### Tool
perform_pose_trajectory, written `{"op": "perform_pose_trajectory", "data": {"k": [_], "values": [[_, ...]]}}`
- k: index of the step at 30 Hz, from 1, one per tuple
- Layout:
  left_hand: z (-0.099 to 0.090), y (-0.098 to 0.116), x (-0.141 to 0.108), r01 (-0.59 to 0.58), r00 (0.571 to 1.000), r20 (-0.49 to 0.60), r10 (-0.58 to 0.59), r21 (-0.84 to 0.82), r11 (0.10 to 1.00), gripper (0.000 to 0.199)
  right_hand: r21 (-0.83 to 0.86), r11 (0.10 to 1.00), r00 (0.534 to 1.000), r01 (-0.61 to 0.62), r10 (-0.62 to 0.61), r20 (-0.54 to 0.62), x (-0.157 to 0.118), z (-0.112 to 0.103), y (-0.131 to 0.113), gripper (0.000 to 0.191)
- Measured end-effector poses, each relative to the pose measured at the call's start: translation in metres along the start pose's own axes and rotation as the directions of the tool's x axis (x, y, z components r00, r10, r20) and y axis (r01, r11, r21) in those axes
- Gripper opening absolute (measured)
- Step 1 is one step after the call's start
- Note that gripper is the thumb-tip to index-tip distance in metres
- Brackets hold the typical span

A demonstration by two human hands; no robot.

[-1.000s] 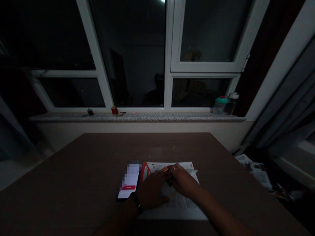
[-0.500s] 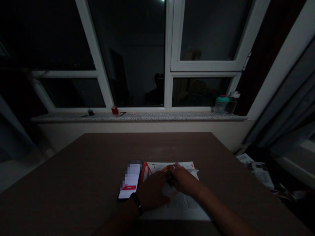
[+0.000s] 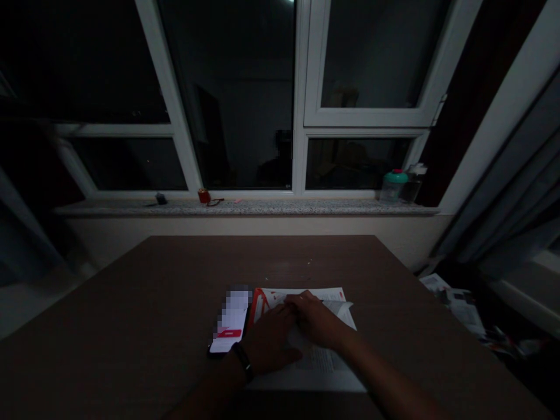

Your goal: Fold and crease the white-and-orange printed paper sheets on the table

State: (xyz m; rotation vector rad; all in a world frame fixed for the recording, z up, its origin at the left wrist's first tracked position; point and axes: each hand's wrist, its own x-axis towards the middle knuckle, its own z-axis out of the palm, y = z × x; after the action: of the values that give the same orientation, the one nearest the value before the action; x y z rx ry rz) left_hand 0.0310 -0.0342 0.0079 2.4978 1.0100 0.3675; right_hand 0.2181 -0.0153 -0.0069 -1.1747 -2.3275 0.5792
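Printed papers [image 3: 330,376], with a white and orange-red sheet [image 3: 259,306] under a thinner one, lie on the brown table. My left hand [image 3: 273,338], a black band at its wrist, rests flat on them with the thumb spread away. Against its fingertips, my right hand [image 3: 314,318] is closed with its fingers curled down on the thin sheet [image 3: 340,305], whose far right corner curls up. Whatever the right fingers grip is hidden. A lit phone [image 3: 230,326] lies just left of the papers, beside my left hand.
Small white scraps [image 3: 309,262] are on the table beyond the papers. The window sill [image 3: 271,206] holds a red jar [image 3: 203,196] and a teal-lidded bottle [image 3: 393,185]. More papers [image 3: 464,309] lie off the table's right side.
My right hand has shifted slightly left, towards my left fingertips. A dark patch seen under it before is now covered. The left hand and phone have stayed put.
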Motion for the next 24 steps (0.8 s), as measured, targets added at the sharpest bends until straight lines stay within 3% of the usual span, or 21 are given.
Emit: {"op": "perform_pose_trajectory", "data": {"k": [14, 20, 24], "values": [[0.002, -0.002, 0.0, 0.016, 1.0, -0.012, -0.016, 0.016, 1.0, 0.084, 0.093, 0.982, 0.979, -0.167, 0.176, -0.102, -0.009, 0.001, 0.016, 0.054], [0.004, -0.004, 0.001, 0.029, 0.999, -0.027, -0.028, 0.048, 0.998, 0.065, 0.056, 0.962, 0.949, -0.266, 0.271, -0.158, -0.023, -0.011, 0.023, 0.049], [0.008, -0.008, 0.003, 0.038, 0.999, -0.03, -0.035, 0.081, 0.996, 0.057, 0.017, 0.965, 0.949, -0.261, 0.26, -0.178, -0.026, -0.019, 0.029, 0.04]]}}
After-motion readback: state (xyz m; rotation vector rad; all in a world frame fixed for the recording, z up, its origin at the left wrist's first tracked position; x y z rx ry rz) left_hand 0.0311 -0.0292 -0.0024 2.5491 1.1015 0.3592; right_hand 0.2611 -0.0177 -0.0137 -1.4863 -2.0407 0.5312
